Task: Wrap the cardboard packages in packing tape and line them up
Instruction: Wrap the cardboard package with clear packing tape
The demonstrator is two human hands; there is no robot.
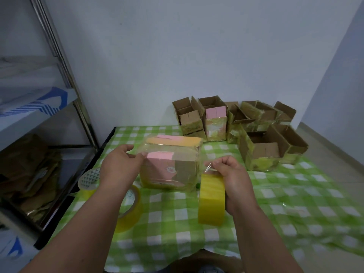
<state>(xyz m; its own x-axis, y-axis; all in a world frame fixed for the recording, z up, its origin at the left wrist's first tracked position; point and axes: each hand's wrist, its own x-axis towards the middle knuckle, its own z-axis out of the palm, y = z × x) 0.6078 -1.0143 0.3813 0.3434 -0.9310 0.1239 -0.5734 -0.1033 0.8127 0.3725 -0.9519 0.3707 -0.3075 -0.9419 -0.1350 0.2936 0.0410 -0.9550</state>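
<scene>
Package point(170, 166) mid-worktop point(177, 213), one, already glossy with tape. Left hand point(122, 164) grips its left edge. Right hand point(231, 174), just right of it, grasps a yellow tape roll point(211, 200) and pinches the film. Two more rolls point(130, 209) at left. Six or so open boxes point(262, 150) at back, count unclear.
</scene>
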